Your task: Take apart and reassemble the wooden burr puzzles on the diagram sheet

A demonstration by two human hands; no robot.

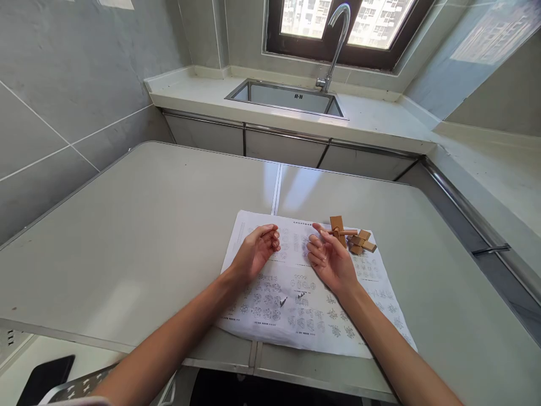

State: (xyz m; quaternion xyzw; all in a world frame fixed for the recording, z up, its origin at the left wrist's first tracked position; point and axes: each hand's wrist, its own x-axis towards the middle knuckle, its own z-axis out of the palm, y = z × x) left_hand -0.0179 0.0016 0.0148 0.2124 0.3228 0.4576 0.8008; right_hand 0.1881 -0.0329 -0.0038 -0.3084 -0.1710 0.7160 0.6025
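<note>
My left hand hovers over the left part of a printed sheet, palm turned inward, its fingers loosely bent with nothing in them. Opposite it, my right hand is also empty, its index finger stretched out and the other fingers half curled. Just beyond the right hand, brown wooden puzzle pieces lie crossed near the sheet's top right corner. Beside them is a second cluster of interlocked wooden pieces. Rows of small line drawings and text cover the sheet, and my forearms hide parts of it.
A pale folding table with a central seam bears the sheet. Behind it runs a counter with a steel sink and a curved tap below a window. A dark flat object lies at the lower left.
</note>
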